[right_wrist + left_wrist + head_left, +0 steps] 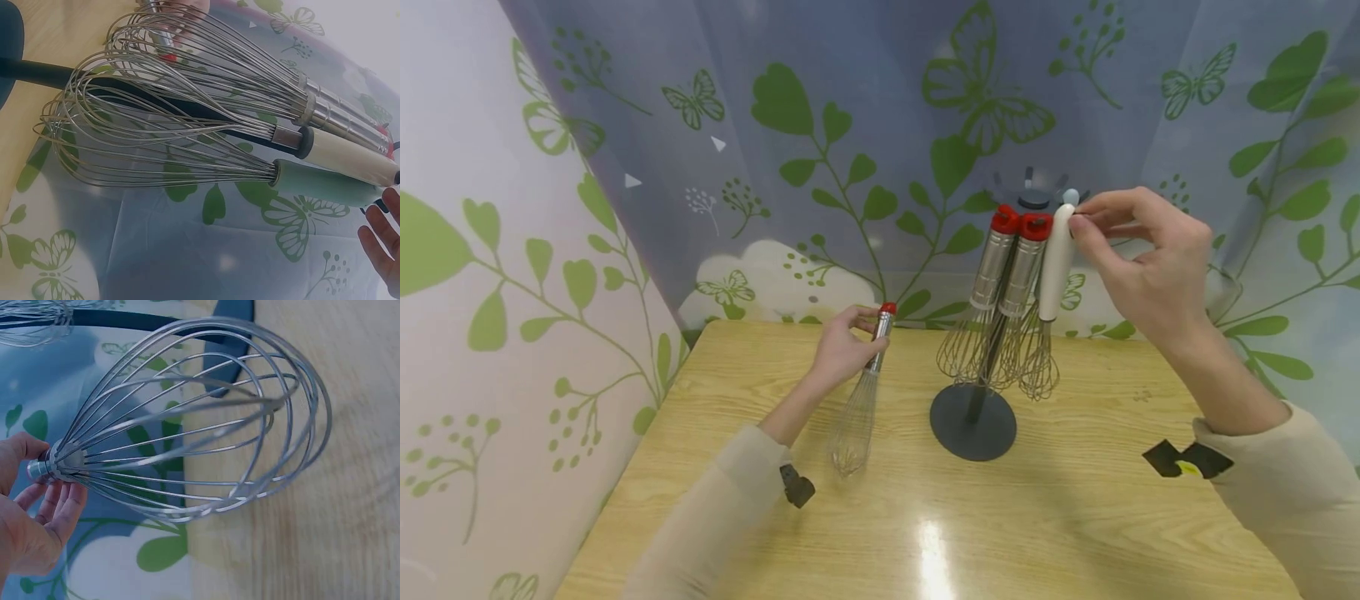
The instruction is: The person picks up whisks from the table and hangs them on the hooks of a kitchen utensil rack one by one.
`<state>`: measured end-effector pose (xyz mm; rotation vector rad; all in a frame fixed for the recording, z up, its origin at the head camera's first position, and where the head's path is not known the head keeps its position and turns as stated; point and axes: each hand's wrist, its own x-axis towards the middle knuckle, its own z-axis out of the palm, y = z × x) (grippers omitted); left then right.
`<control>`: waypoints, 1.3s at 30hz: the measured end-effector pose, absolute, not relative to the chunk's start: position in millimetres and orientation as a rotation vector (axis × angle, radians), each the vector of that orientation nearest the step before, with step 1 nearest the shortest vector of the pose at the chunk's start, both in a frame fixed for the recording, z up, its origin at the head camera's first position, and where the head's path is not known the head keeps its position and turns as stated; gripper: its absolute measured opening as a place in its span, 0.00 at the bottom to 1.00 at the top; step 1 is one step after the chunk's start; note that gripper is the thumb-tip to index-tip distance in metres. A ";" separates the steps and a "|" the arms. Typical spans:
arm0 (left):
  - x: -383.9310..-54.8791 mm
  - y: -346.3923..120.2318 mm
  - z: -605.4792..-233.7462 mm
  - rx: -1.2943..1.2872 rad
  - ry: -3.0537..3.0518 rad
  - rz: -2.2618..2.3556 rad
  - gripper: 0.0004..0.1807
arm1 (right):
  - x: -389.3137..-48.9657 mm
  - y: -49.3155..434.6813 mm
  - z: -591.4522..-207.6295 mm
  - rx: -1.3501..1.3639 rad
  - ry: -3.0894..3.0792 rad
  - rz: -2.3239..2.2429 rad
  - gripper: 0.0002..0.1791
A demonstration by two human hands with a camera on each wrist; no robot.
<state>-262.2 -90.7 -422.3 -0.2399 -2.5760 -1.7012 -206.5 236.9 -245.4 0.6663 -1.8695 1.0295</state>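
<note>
My left hand (848, 348) grips a balloon whisk (867, 379) by its steel handle, tipped in red, with the wire head slanting down over the table. In the left wrist view, the thumb and fingers surround the handle just behind the wires. My right hand (1150, 254) pinches the top of a white-handled whisk (1055, 271) hanging on a dark stand (973, 429). Beside it hang two steel-handled whisks with red ends (1019, 271). A pale green-handled whisk (328, 184) hangs right by the white one in the right wrist view, mostly hidden behind it from the head.
The stand's round base rests on a light wooden table (850, 533), near the back edge. Behind it hangs a blue-grey curtain (865, 75) with green leaves and butterflies, and a pale patterned sheet (512, 350) borders the left side.
</note>
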 end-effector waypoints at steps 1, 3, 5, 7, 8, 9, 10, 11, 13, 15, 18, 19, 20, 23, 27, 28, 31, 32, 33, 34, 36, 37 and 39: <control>-262.2 -89.9 -421.2 -0.248 -2.571 -1.695 0.26 | -206.7 237.0 -245.5 0.666 -1.868 1.032 0.07; -262.0 -88.4 -418.6 -0.261 -2.563 -1.687 0.25 | -206.9 236.9 -245.8 0.665 -1.865 1.040 0.06; -261.8 -87.1 -415.9 -0.275 -2.552 -1.685 0.26 | -207.1 236.6 -245.9 0.663 -1.865 1.043 0.06; -261.3 -86.0 -413.0 -0.291 -2.539 -1.694 0.26 | -207.0 236.3 -246.1 0.660 -1.866 1.043 0.06; -260.9 -85.5 -411.5 -0.301 -2.535 -1.694 0.26 | -207.0 236.2 -246.2 0.659 -1.866 1.042 0.06; -260.5 -85.1 -410.0 -0.309 -2.532 -1.695 0.26 | -206.9 236.1 -246.2 0.657 -1.866 1.041 0.06; -260.0 -84.6 -408.5 -0.316 -2.531 -1.697 0.27 | -206.8 236.0 -246.2 0.656 -1.866 1.040 0.06; -259.4 -84.1 -407.0 -0.324 -2.529 -1.703 0.27 | -206.7 235.9 -246.2 0.656 -1.865 1.040 0.06; -259.0 -83.1 -404.6 -0.341 -2.525 -1.719 0.27 | -206.6 235.6 -246.1 0.654 -1.864 1.041 0.06; -259.2 -81.9 -403.0 -0.354 -2.518 -1.743 0.27 | -206.6 235.5 -246.0 0.654 -1.860 1.046 0.06; -260.0 -79.4 -401.3 -0.376 -2.496 -1.777 0.27 | -206.8 235.4 -246.3 0.651 -1.858 1.052 0.06; -259.8 -78.4 -400.5 -0.382 -2.491 -1.778 0.27 | -206.8 235.4 -246.4 0.650 -1.858 1.055 0.06; -259.8 -77.3 -399.9 -0.388 -2.486 -1.777 0.27 | -206.8 235.5 -246.6 0.647 -1.859 1.057 0.06; -258.3 -74.1 -396.7 -0.413 -2.469 -1.776 0.27 | -206.5 235.5 -247.2 0.639 -1.865 1.061 0.06; -256.1 -70.3 -391.5 -0.457 -2.443 -1.788 0.27 | -206.1 235.3 -247.8 0.632 -1.863 1.069 0.06; -255.7 -69.4 -390.1 -0.466 -2.438 -1.788 0.27 | -206.1 235.3 -248.0 0.632 -1.862 1.069 0.06; -255.0 -66.9 -385.7 -0.492 -2.426 -1.791 0.26 | -206.1 235.2 -248.6 0.634 -1.857 1.073 0.06; -254.8 -66.1 -384.2 -0.502 -2.419 -1.791 0.26 | -206.1 235.1 -248.8 0.634 -1.855 1.073 0.06; -254.7 -65.4 -382.8 -0.510 -2.413 -1.791 0.26 | -206.2 235.0 -248.9 0.633 -1.854 1.074 0.06; -254.5 -64.6 -381.4 -0.516 -2.408 -1.790 0.26 | -206.3 234.9 -248.9 0.633 -1.852 1.074 0.06; -253.9 -63.4 -378.9 -0.531 -2.394 -1.794 0.26 | -206.5 234.5 -249.1 0.634 -1.848 1.078 0.06; -253.4 -62.7 -377.8 -0.537 -2.387 -1.797 0.25 | -206.7 234.2 -249.0 0.634 -1.845 1.080 0.06; -252.3 -61.3 -375.3 -0.549 -2.377 -1.792 0.26 | -206.9 233.7 -249.1 0.637 -1.841 1.084 0.06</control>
